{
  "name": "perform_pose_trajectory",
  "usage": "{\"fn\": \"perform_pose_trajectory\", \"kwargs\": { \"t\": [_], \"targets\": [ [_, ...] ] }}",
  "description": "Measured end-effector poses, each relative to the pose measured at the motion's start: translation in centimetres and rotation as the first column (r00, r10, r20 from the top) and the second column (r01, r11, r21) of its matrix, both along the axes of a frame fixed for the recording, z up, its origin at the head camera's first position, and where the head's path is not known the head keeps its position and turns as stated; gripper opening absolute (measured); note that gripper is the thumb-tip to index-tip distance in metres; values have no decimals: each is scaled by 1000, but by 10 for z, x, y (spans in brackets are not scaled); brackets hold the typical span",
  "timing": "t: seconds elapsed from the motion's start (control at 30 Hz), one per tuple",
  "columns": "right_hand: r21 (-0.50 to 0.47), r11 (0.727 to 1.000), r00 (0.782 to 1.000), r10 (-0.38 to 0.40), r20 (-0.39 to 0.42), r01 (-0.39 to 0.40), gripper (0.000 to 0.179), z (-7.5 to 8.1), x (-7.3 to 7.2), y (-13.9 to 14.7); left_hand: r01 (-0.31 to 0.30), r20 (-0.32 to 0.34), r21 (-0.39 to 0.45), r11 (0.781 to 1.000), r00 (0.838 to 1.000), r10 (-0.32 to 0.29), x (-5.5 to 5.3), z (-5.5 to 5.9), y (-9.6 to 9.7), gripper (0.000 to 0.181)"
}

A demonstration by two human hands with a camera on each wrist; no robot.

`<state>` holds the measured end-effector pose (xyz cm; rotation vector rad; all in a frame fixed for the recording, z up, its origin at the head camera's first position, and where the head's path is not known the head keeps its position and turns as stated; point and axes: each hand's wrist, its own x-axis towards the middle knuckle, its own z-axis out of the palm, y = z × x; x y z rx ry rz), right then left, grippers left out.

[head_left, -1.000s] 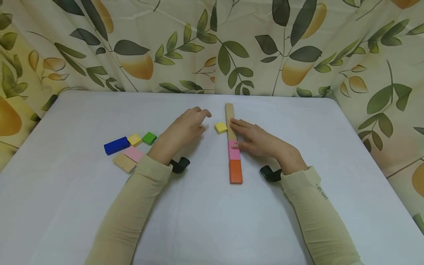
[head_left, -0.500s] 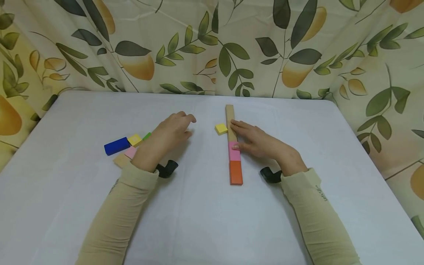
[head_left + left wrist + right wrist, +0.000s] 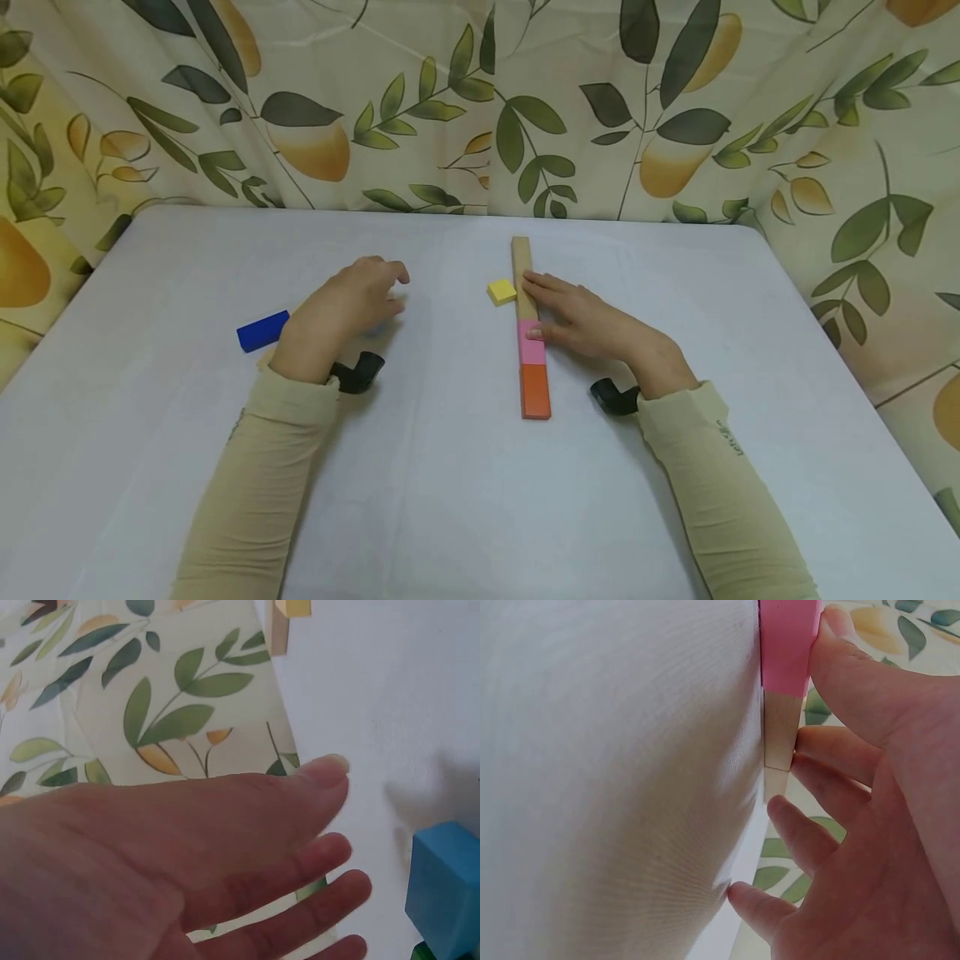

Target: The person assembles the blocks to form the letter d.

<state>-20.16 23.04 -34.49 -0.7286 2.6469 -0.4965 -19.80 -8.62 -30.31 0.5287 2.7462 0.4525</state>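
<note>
My left hand (image 3: 341, 308) hovers over the loose blocks on the left, fingers loosely bent and apart, nothing between them. In the left wrist view a light blue block (image 3: 446, 892) stands past the fingertips, with a bit of a green block (image 3: 422, 952) beside it. My right hand (image 3: 577, 317) rests along the right side of a straight row of blocks: wooden blocks (image 3: 521, 257) at the far end, then a pink block (image 3: 529, 352), then an orange block (image 3: 536, 392) nearest me. The thumb touches the pink block and straight fingertips touch the wood.
A small yellow block (image 3: 502, 292) lies at the row's left side. A dark blue block (image 3: 262, 332) shows left of my left wrist, which hides most of the other loose blocks. A white cloth covers the table (image 3: 450, 500); a leaf-patterned curtain (image 3: 420, 83) hangs behind.
My left hand has moved left and slightly toward me, away from the row, and now covers the loose yellow, green and pink blocks. My right hand and the row have stayed put.
</note>
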Motion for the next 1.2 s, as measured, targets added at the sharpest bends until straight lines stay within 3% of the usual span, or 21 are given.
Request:
{"fn": "perform_pose_trajectory", "kwargs": {
  "t": [0.2, 0.33, 0.87, 1.2],
  "targets": [
    [-12, 1000, 1000, 2, -1, -2, 77, -1, 0, 1, -33, 96, -30, 999, 995, 36, 3, 3, -4, 40],
    [-12, 1000, 1000, 2, 0, -2, 77, -1, 0, 2, -26, 121, -75, 997, 992, 35, 4, 3, -3, 40],
    [-2, 1000, 1000, -14, 12, 14, 78, -2, 0, 1, -5, 22, -133, 991, 1000, 8, 7, -4, 1, 30],
    [1, 1000, 1000, -20, 11, 20, 78, -1, 0, 0, 52, -27, -70, 996, 998, -54, 7, -9, 10, 35]
  ]
}}
